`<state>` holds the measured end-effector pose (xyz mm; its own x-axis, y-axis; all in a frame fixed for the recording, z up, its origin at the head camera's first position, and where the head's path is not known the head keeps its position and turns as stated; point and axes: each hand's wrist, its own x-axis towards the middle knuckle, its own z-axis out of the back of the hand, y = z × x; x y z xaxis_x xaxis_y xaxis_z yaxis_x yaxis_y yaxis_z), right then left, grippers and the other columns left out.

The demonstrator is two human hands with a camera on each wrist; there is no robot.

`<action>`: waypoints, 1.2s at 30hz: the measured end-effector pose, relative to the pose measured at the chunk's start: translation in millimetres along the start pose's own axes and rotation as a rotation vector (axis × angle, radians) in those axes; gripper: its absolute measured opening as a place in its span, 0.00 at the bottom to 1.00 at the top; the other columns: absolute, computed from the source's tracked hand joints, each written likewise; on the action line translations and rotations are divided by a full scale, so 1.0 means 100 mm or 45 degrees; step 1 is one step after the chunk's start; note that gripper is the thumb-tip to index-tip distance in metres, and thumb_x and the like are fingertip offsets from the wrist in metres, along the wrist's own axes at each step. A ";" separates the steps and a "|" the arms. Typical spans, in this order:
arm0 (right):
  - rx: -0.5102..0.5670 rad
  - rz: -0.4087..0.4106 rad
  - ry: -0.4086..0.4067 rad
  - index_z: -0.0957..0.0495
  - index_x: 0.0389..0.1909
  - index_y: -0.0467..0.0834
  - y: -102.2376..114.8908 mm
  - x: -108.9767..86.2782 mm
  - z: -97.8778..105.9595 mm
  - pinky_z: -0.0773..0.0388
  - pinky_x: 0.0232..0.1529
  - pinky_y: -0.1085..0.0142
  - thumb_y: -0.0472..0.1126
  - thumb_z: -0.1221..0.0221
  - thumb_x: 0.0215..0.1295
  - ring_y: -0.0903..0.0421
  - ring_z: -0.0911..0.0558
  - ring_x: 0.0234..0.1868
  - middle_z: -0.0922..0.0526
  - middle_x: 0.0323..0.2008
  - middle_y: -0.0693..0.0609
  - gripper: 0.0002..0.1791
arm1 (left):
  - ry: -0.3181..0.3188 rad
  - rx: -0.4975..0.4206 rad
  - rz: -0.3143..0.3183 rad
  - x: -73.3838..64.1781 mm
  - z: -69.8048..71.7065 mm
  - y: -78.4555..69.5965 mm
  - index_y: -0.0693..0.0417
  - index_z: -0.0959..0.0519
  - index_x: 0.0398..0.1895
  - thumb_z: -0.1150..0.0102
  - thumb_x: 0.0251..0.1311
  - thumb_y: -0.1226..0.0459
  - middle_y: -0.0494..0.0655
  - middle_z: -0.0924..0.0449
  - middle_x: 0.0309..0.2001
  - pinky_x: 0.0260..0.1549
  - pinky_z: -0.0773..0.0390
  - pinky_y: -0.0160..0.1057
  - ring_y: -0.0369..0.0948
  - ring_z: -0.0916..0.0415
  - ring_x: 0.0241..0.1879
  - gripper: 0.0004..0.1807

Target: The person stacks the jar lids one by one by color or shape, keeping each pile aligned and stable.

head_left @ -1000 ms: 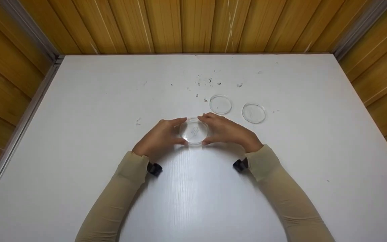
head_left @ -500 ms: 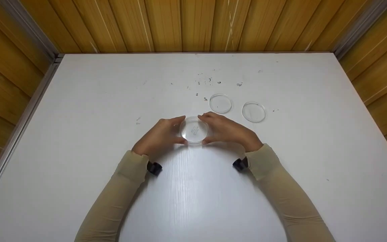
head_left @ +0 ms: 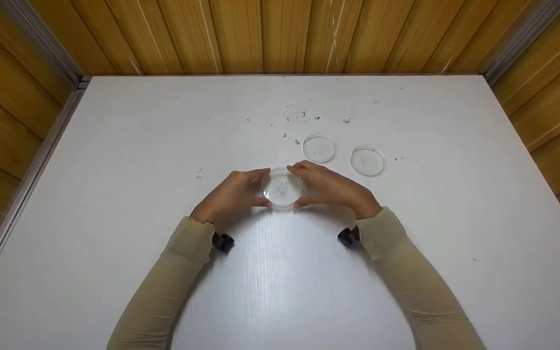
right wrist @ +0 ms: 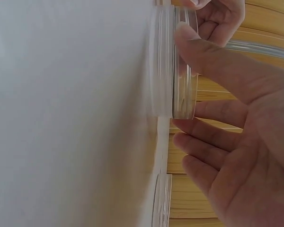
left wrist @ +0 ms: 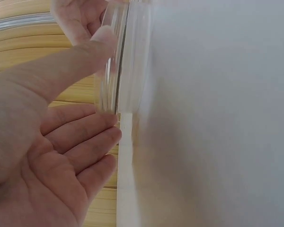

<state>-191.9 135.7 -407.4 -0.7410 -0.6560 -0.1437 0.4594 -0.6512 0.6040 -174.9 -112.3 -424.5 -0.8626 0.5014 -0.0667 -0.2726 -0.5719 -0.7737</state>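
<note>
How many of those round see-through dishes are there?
3 I can tell apart: a held dish between the left hand and right hand, a second dish just beyond the right hand, a third dish farther right. The held one could hide another.

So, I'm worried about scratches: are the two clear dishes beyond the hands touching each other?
No, the head view shows white tabletop between the left dish and the right dish.
</note>
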 end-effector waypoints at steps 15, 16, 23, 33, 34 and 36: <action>0.040 0.037 0.002 0.38 0.69 0.37 -0.01 -0.02 0.01 0.33 0.65 0.55 0.44 0.27 0.49 0.49 0.28 0.61 0.29 0.61 0.43 0.47 | 0.027 -0.052 -0.029 -0.01 -0.01 0.01 0.55 0.32 0.68 0.28 0.51 0.60 0.47 0.28 0.65 0.66 0.35 0.42 0.37 0.34 0.66 0.39; 0.043 0.037 0.004 0.38 0.70 0.37 -0.02 -0.02 0.01 0.33 0.65 0.55 0.45 0.27 0.50 0.49 0.28 0.61 0.29 0.61 0.43 0.47 | 0.028 -0.053 -0.034 -0.01 -0.01 0.01 0.54 0.32 0.67 0.28 0.51 0.60 0.46 0.28 0.65 0.66 0.35 0.42 0.37 0.35 0.66 0.38; 0.056 0.020 0.014 0.39 0.70 0.37 -0.03 0.00 0.00 0.34 0.65 0.56 0.45 0.27 0.50 0.50 0.29 0.62 0.30 0.62 0.44 0.48 | 0.031 -0.035 -0.046 0.00 0.00 0.03 0.55 0.31 0.67 0.29 0.51 0.59 0.47 0.28 0.65 0.67 0.37 0.43 0.39 0.35 0.67 0.38; 0.059 0.028 0.012 0.40 0.70 0.36 -0.05 0.01 -0.02 0.34 0.66 0.55 0.44 0.28 0.50 0.50 0.30 0.63 0.30 0.63 0.43 0.48 | 0.041 -0.072 -0.083 0.01 0.00 0.06 0.51 0.29 0.65 0.29 0.51 0.60 0.44 0.26 0.63 0.66 0.36 0.43 0.38 0.32 0.64 0.35; 0.052 0.033 0.011 0.40 0.70 0.36 -0.05 0.01 -0.02 0.34 0.66 0.55 0.44 0.28 0.50 0.49 0.29 0.63 0.30 0.63 0.43 0.48 | 0.041 -0.066 -0.084 0.01 0.00 0.07 0.51 0.29 0.65 0.29 0.51 0.60 0.44 0.26 0.63 0.66 0.35 0.43 0.38 0.32 0.64 0.35; 0.050 0.041 0.012 0.40 0.70 0.35 -0.04 0.01 -0.02 0.34 0.66 0.55 0.44 0.28 0.50 0.49 0.29 0.63 0.30 0.62 0.42 0.48 | 0.040 -0.054 -0.091 0.01 0.00 0.07 0.52 0.29 0.65 0.29 0.51 0.60 0.45 0.26 0.63 0.66 0.35 0.43 0.39 0.31 0.64 0.35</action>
<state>-193.6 137.0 -411.1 -0.7213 -0.6801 -0.1310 0.4633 -0.6143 0.6387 -177.7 -115.7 -429.6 -0.8277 0.5604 -0.0293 -0.3142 -0.5061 -0.8032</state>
